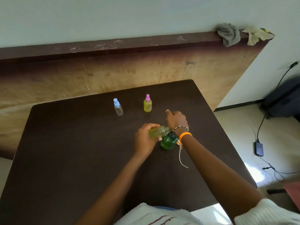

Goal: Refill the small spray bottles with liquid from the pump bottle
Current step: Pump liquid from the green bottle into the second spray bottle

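Uncapped spray bottle (158, 132) gripped sideways in left hand (145, 140), neck at 3 o'clock over green pump bottle (168, 142); right hand (176, 120) fisted, contents unclear.

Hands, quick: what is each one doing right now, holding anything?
Left hand: grips a small uncapped bottle, tipped on its side by the green pump bottle.
Right hand: fingers curled; whether it holds anything cannot be told.

Dark brown table (65, 143), pale wall (113, 17), plywood panel (146, 70), tiled floor (235, 127)
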Motion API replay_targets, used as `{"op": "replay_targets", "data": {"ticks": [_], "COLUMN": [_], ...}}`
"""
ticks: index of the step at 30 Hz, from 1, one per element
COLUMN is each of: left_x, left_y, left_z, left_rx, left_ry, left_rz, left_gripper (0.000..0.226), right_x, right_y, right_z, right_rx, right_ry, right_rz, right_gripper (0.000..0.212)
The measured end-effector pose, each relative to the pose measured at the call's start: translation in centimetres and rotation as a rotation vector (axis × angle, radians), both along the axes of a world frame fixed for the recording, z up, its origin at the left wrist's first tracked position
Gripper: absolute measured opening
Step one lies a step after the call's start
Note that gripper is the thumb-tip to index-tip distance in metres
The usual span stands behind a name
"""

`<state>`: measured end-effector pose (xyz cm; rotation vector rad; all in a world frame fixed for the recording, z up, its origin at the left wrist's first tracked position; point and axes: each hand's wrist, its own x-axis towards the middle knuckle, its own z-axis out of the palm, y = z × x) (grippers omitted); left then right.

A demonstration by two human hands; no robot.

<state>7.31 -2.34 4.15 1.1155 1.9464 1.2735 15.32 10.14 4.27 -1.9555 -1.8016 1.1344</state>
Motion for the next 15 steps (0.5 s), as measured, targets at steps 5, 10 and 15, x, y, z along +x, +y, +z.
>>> {"op": "replay_targets", "data": {"ticks": [5, 10, 15], "left_x": [0.0, -0.2, -0.1], "left_y": [-0.2, 0.0, 0.0], "left_z": [0.1, 0.7, 0.5], "left_rx": [-0.001, 0.025, 0.004], "left_ry": [-0.014, -0.001, -0.014], "left_rz": [-0.008, -0.013, -0.019], "left_gripper": [0.046, 0.045, 0.045], "right_x": [0.1, -0.1, -0.1], "right_y": [-0.3, 0.6, 0.4], "right_z": [-0.2, -0.1, -0.9], "right_rx": [0.018, -0.147, -0.072], "right_ry": [0.02, 0.06, 0.063], "right_rz": [-0.005, 0.046, -0.013], "right_gripper": [0.058, 0.062, 0.061]}}
